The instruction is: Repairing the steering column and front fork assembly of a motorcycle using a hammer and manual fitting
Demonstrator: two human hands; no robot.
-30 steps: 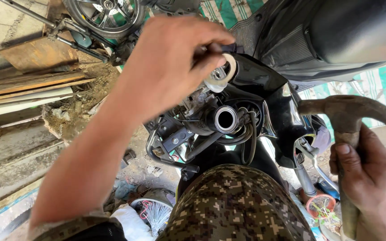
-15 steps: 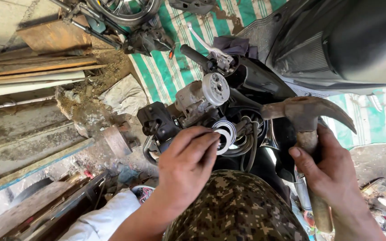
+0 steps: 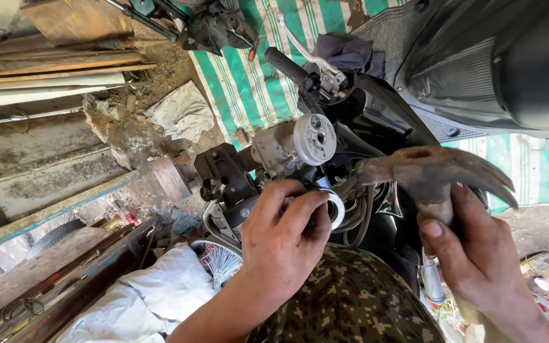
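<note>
Close to the camera, over a knee in camouflage cloth (image 3: 351,298), the left hand (image 3: 284,244) had come down from where it was a second before. Back then it was held up high with the white ring in its fingers. Half a second before, it was already low. Now its fingers were curled and pinching the white ring (image 3: 336,206), pressing it onto the round tube in the middle of the scooter's front end (image 3: 287,152). That looked like the ring had been put in its place.

Just beside it, the right hand (image 3: 478,254) was wrapped tight around the neck of a rusty claw hammer (image 3: 436,173). The hammer head had moved in closer and was right next to the ring, not touching it as far as I could tell.

A bit farther off sat the grey key lock (image 3: 312,138), then the black handlebar grip (image 3: 285,63). Behind them lay a green and white striped mat (image 3: 243,89) and old wooden planks (image 3: 52,63).
</note>
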